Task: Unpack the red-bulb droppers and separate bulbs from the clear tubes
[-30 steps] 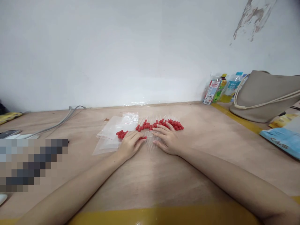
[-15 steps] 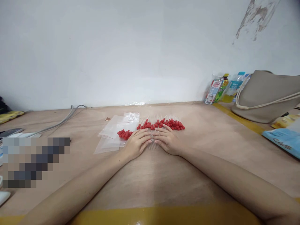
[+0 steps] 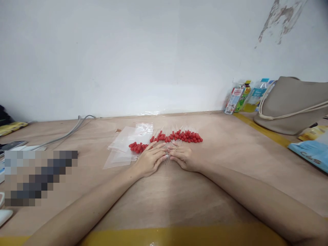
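Observation:
My left hand (image 3: pixel 151 159) and my right hand (image 3: pixel 185 158) face each other low over the table, fingers bent and fingertips nearly meeting. A thin clear tube (image 3: pixel 167 156) runs crosswise between them, pinched at both ends; my fingers cover most of it. Under and between the hands lie several more clear tubes (image 3: pixel 167 162). Just beyond is a row of clear droppers with red rubber bulbs (image 3: pixel 189 136), bulbs toward me. Beside my left hand sits a small heap of red rubber bulbs (image 3: pixel 137 147), partly on clear plastic bags (image 3: pixel 120 138).
At the right stand a carton (image 3: pixel 233 99), a bottle with a blue cap (image 3: pixel 256 95) and a grey bag (image 3: pixel 289 102); a blue packet (image 3: pixel 309 155) lies nearer. Over the left of the table runs a grey cable (image 3: pixel 64 136), near a phone (image 3: pixel 14 146) and a blurred patch.
My hands have come slightly toward me. The right hand's raised index finger has bent down, and the crosswise tube sits a little lower between the fingertips.

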Demonstrator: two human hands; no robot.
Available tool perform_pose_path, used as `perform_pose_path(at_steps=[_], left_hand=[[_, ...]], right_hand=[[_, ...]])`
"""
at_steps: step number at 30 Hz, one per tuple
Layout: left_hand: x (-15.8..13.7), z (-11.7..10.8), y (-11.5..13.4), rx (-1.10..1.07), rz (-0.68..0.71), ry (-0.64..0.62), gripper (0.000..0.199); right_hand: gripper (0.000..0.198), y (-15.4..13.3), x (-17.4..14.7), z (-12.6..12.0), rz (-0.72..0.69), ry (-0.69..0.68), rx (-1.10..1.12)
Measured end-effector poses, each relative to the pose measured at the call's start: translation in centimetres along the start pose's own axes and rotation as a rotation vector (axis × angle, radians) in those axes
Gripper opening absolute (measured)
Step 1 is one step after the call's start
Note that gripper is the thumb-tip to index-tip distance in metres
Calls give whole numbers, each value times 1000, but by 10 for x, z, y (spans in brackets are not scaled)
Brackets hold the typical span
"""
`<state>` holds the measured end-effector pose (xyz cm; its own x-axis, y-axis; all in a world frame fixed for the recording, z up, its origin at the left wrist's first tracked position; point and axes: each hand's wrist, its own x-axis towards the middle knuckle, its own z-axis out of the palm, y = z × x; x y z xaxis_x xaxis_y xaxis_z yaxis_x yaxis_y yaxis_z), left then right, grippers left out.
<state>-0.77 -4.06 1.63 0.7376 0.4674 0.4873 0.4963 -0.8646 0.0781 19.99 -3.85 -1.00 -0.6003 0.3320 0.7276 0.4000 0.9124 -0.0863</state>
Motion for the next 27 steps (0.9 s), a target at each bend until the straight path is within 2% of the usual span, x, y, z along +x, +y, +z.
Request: perform_pose_path(at_steps=[10, 23, 25, 27], left_hand=[[-5, -3, -1, -19, -11, -61, 25], [-12, -7, -2, -21, 13, -71, 23], [-17, -11, -7, -9, -29, -58, 25], [-22, -14, -13, 12, -72, -17, 25]], right_hand=[[20, 1, -5, 0, -110, 31, -72], [24, -2, -6, -8, -162, 43, -102], [24, 4, -10, -13, -132, 78, -102], [22, 10, -12, -18, -30, 121, -115]])
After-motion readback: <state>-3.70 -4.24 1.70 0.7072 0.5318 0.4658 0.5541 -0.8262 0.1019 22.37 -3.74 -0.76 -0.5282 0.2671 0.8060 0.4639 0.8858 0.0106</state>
